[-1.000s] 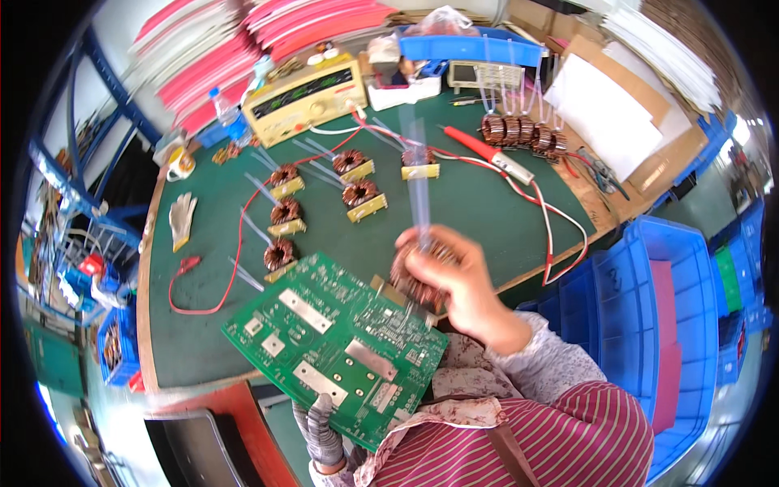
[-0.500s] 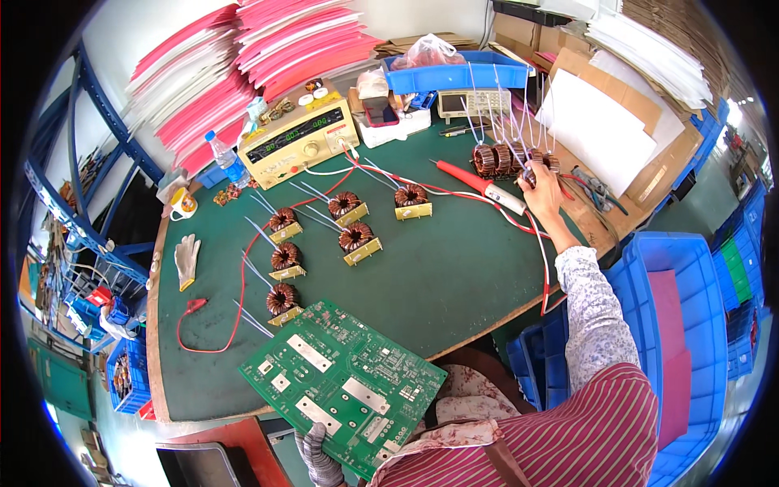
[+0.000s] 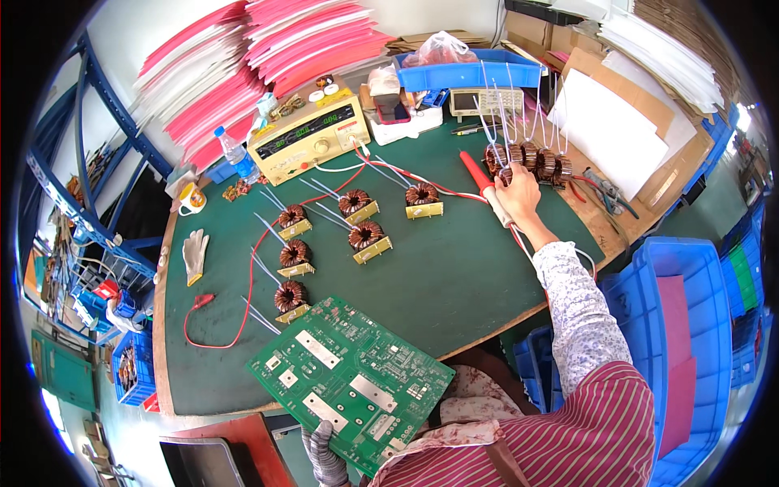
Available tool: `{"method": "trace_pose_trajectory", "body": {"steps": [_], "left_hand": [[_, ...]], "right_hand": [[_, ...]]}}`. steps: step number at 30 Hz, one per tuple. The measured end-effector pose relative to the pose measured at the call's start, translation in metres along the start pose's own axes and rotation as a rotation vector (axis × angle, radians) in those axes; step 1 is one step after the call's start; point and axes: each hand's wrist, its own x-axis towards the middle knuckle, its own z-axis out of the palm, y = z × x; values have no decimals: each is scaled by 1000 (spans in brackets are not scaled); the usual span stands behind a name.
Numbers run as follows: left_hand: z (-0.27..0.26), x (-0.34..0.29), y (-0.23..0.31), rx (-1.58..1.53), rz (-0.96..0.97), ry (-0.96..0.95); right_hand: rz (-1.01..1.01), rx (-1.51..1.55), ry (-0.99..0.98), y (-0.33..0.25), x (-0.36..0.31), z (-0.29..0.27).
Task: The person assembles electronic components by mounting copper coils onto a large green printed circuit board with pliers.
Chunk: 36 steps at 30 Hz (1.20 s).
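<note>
Your bare right hand touches a brown copper-wound ring coil just right of the red, pen-shaped probe; I can't tell whether those fingers clamp it. Your grey-gloved left hand grips a flat green rectangular circuit board, nearer you than the probe.

The left hand wears a grey glove with darker bands across it; the right hand is bare, below a long pale sleeve printed with small bluish-purple flowers. Over the shoulder lies a burgundy garment with thin pale stripes; a brown strap crosses it, beside pale, floral-patterned cloth.
</note>
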Motion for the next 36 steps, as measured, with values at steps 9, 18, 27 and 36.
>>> {"method": "trace_pose_trajectory", "body": {"steps": [9, 18, 27, 36], "left_hand": [[0, 5, -8, -174, -89, 12], [-3, 0, -7, -195, -149, -23], [-7, 5, -11, -217, -147, -51], [-8, 1, -23, -243, -110, -46]], "right_hand": [[-443, 86, -175, -65, 6, -25], [-174, 586, -794, -87, 5, 82], [-476, 208, -525, -101, -21, 36], [-131, 471, -737, -94, -15, 49]]}}
